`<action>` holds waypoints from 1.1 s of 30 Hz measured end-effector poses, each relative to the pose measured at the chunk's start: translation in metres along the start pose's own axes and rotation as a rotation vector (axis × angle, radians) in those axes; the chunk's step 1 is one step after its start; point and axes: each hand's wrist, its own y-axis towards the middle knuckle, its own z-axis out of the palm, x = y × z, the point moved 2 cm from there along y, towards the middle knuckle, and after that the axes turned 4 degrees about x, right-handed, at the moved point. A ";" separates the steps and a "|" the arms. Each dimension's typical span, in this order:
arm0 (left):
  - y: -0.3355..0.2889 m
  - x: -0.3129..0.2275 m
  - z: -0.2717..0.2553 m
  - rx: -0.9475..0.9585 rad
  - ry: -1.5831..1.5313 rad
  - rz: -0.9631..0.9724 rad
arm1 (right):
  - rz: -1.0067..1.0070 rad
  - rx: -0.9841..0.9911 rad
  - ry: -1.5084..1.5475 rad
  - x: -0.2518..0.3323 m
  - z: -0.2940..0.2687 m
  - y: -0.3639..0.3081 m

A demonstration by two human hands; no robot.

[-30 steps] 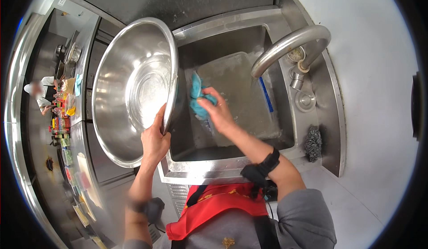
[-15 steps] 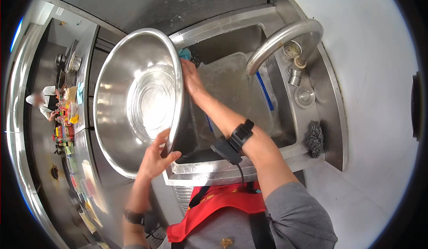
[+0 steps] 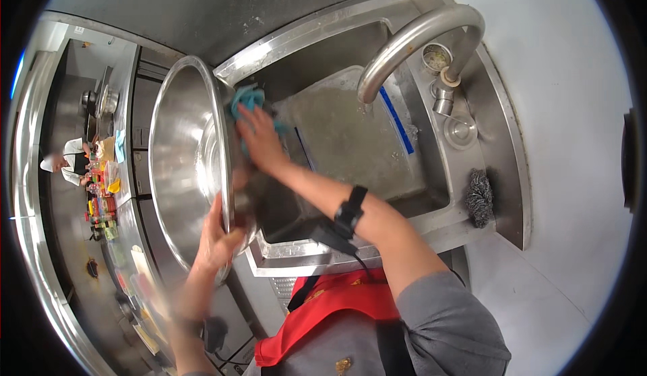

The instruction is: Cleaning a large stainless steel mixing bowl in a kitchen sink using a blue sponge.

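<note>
A large metal mixing bowl (image 3: 178, 174) is tipped on its side at the sink's left edge, its hollow facing left. My left hand (image 3: 217, 241) grips the near part of its rim, thumb on the outer side and fingers at the lip. Against the bowl's outer wall my right hand (image 3: 259, 140) presses a wet teal cloth (image 3: 248, 100), fingers closed over it. Part of the cloth hangs below the palm. The bowl's underside is partly hidden behind my right hand and the rim.
The steel sink (image 3: 323, 251) holds cloudy water and a submerged clear tub with blue edge strips (image 3: 397, 123). A curved faucet (image 3: 421, 29) arches over it. A steel scrubber (image 3: 479, 197) lies on the right ledge. Far left, a co-worker (image 3: 71, 160) stands by a counter of containers.
The bowl has turned more edge-on, showing more of its outer side. My right hand has moved left from the rim onto the outer wall with the cloth. My left hand has shifted slightly left.
</note>
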 end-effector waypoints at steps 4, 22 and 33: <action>-0.018 0.003 0.005 -0.030 0.019 0.106 | 0.448 0.006 0.663 -0.056 0.015 -0.002; 0.011 -0.013 0.017 -0.003 0.054 -0.023 | 1.059 0.069 0.617 -0.199 -0.094 -0.133; 0.046 -0.026 -0.005 -0.101 -0.170 0.113 | 0.279 -0.121 0.412 0.070 -0.027 -0.047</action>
